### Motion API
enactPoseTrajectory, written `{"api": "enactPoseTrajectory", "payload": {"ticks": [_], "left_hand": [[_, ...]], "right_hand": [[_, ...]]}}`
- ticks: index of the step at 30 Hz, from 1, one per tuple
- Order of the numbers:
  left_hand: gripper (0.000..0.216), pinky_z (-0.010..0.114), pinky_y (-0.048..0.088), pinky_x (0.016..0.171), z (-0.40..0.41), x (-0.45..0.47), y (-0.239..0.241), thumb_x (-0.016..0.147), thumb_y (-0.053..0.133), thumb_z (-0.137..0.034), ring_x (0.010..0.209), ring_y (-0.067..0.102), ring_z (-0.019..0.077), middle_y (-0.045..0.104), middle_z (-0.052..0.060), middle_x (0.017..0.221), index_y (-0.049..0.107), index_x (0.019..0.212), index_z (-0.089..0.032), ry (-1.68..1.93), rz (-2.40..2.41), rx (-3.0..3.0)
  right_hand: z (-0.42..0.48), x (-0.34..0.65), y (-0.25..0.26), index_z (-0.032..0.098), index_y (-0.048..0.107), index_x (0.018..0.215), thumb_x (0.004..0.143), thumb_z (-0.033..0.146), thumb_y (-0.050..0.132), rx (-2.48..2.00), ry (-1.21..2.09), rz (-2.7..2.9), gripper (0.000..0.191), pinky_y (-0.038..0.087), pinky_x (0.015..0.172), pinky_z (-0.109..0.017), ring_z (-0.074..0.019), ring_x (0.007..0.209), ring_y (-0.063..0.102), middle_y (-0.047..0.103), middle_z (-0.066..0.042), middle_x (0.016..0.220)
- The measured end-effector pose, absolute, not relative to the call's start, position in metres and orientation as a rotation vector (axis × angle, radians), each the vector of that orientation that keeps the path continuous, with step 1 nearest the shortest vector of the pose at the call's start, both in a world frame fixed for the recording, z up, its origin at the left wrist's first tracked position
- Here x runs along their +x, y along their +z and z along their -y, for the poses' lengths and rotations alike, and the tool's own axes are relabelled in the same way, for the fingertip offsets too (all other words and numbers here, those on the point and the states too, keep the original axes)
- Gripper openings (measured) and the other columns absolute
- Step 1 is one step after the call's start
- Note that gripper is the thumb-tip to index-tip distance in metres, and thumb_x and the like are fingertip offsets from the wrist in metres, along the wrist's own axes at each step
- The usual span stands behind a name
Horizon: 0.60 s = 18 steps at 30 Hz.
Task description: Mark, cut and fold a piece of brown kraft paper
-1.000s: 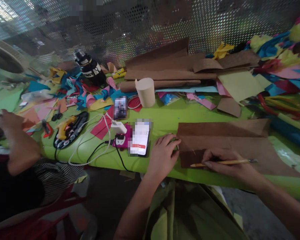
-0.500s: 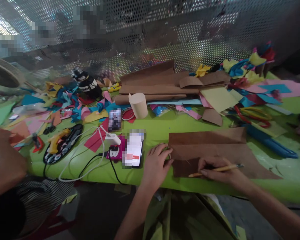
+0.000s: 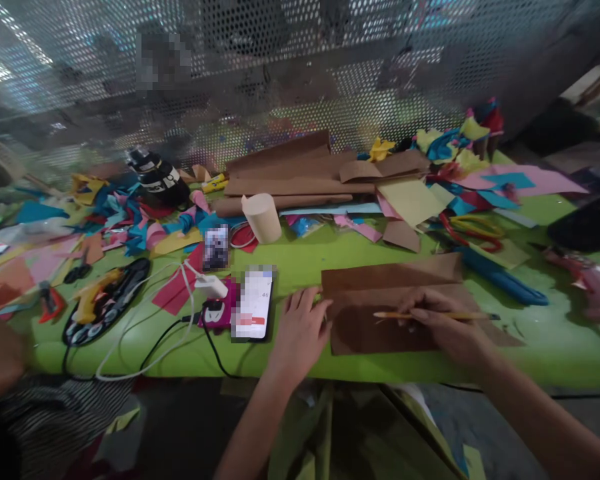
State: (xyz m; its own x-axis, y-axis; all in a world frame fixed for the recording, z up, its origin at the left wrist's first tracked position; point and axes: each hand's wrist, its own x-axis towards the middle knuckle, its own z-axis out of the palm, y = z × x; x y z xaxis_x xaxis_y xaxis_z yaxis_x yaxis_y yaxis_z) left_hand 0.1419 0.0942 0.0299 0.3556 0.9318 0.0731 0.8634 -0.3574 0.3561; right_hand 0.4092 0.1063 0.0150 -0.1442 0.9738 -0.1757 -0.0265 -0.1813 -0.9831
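Observation:
A sheet of brown paper (image 3: 365, 330) lies on the green tabletop before me, with a crease running along its upper part. My left hand (image 3: 300, 333) rests at the sheet's left edge, fingers stretched out and fingertips touching it. Over the middle of the paper, my right hand (image 3: 437, 323) is closed around a wooden pencil (image 3: 393, 315). The pencil lies nearly level, its tip pointing left. Whether the tip touches the paper I cannot tell.
Left of my hand are a phone (image 3: 254, 303), a pink power socket (image 3: 230, 310) with cables, and a yellow glue gun (image 3: 96, 297). A beige roll (image 3: 263, 219) stands behind. Blue-handled tool (image 3: 505, 277) and scissors (image 3: 487, 237) lie right. Another person's arm (image 3: 0, 350) shows left.
My right hand and the pencil have moved up the sheet, away from its near edge, and the pencil lies more level. The view has turned slightly right. My left hand stays at the paper's edge.

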Motion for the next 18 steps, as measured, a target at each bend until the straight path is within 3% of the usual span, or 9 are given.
{"api": "enactPoseTrajectory", "payload": {"ticks": [6, 18], "left_hand": [[0.061, 0.063, 0.032, 0.12, -0.11, 0.144, 0.034, 0.081, 0.061, -0.008, 0.15, 0.036, 0.0331, 0.042, 0.011, 0.162, 0.06, 0.138, -0.027, 0.301, -1.438, 2.425], [0.062, 0.069, 0.03, 0.119, -0.099, 0.138, 0.036, 0.085, 0.058, -0.011, 0.143, 0.048, 0.0342, 0.047, 0.012, 0.159, 0.056, 0.145, -0.031, 0.204, -1.489, 2.459]], "right_hand": [[-0.121, 0.431, 0.016, 0.027, 0.072, 0.083, 0.076, 0.058, 0.077, -1.28, 1.139, 1.164, 0.032, 0.052, 0.063, -0.034, -0.0198, 0.067, 0.063, 0.071, -0.002, 0.079], [-0.14, 0.463, 0.034, 0.028, 0.076, 0.074, 0.076, 0.041, 0.08, -1.275, 1.009, 0.957, 0.014, 0.043, 0.062, -0.036, -0.0216, 0.067, 0.058, 0.068, -0.004, 0.071]]}}
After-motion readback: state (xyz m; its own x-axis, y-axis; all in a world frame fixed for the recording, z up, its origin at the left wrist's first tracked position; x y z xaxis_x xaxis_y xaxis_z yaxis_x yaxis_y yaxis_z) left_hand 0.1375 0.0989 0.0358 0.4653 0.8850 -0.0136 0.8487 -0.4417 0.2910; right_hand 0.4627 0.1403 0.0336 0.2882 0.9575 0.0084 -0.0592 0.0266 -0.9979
